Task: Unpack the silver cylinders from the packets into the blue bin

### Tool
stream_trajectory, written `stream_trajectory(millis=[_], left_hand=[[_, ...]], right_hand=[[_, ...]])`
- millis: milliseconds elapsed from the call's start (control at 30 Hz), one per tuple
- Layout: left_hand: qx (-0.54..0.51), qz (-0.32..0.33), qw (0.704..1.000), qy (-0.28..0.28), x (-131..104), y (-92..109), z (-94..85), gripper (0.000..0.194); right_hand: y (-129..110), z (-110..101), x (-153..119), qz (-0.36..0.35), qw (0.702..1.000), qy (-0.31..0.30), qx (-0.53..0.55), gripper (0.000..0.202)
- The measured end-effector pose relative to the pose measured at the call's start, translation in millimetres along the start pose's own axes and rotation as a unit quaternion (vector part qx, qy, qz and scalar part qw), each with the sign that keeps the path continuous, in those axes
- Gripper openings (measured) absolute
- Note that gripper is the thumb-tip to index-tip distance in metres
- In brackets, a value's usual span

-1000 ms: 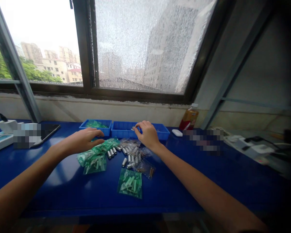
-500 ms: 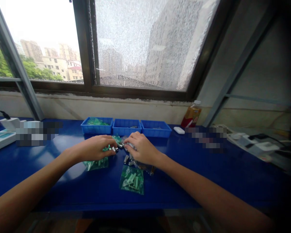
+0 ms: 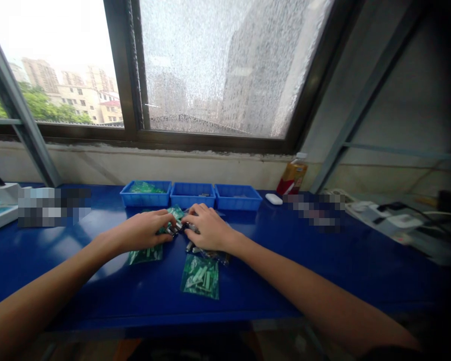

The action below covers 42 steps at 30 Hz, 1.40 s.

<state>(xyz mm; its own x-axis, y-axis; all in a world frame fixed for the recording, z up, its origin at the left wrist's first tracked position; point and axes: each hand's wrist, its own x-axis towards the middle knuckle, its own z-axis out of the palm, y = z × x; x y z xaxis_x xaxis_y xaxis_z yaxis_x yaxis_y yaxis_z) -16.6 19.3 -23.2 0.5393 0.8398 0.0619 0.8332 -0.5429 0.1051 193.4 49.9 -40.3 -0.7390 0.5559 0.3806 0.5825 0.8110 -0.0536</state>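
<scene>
Centrally, two hands [image 3: 207, 228] at metal cylinders [image 3: 178, 225], three bins [image 3: 193, 200].

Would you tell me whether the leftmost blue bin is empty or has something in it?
Not empty: green plastic bags lie inside the leftmost blue bin; how deep they go is hidden.

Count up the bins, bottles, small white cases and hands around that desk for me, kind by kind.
Blue bins: 3
Bottle: 1
Small white case: 1
Hands: 2 (left hand, right hand)
Total: 7
Green bags and metal pieces are left out, being too hidden to count.
</scene>
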Motion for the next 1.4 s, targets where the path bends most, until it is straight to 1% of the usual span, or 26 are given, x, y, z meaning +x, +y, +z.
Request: stream_trajectory(millis=[133,233,367,433,533,633,767,867,1000,1100,1200,1300,1400], left_hand=[[0.009,-0.010,1.000,0.014,-1.4,4.1,-1.4,0.041],[0.014,-0.001,0.999,0.030,0.4,5.4,1.9,0.047],[-0.005,0.033,0.998,0.046,5.1,4.5,11.7,0.042],[-0.021,0.052,0.997,0.046,6.5,4.8,15.6,0.039],[-0.034,0.061,0.997,0.044,6.8,7.2,18.2,0.039],[-0.037,0.053,0.996,0.055,6.8,10.6,19.3,0.042],[-0.023,0.022,0.996,0.079,9.5,15.5,21.5,0.050],[-0.015,0.009,0.996,0.091,14.5,19.0,23.1,0.059],[-0.009,0.003,0.996,0.093,24.5,20.0,25.4,0.062],[-0.008,0.001,0.997,0.082,30.5,17.9,26.3,0.060],[-0.022,0.029,0.996,0.085,30.7,15.9,25.2,0.054],[-0.046,0.053,0.994,0.084,25.3,15.0,22.8,0.046],[-0.066,0.045,0.993,0.091,19.6,14.4,20.7,0.037]], right_hand=[[3.0,-6.2,-7.2,-0.004,1.000,0.006,0.002,0.020],[3.6,-6.5,-9.1,0.019,1.000,0.013,-0.010,0.025],[3.2,-2.2,-8.4,0.045,0.999,0.004,-0.027,0.031],[3.5,-1.0,-8.4,0.053,0.998,-0.003,-0.032,0.034],[4.8,-1.6,-9.0,0.061,0.997,-0.018,-0.035,0.038],[6.9,-3.3,-9.8,0.063,0.997,-0.024,-0.035,0.038],[10.4,-3.3,-10.4,0.058,0.998,-0.023,-0.021,0.038],[12.4,-1.8,-10.5,0.069,0.997,-0.014,-0.018,0.051],[13.7,-1.7,-10.9,0.092,0.995,-0.016,-0.030,0.063],[14.7,-3.2,-11.7,0.108,0.993,-0.033,-0.030,0.067],[16.7,-5.1,-12.3,0.110,0.992,-0.058,-0.008,0.065],[18.8,-8.4,-12.9,0.079,0.994,-0.068,0.018,0.057],[19.3,-13.3,-13.8,0.042,0.995,-0.080,0.044,0.050]])
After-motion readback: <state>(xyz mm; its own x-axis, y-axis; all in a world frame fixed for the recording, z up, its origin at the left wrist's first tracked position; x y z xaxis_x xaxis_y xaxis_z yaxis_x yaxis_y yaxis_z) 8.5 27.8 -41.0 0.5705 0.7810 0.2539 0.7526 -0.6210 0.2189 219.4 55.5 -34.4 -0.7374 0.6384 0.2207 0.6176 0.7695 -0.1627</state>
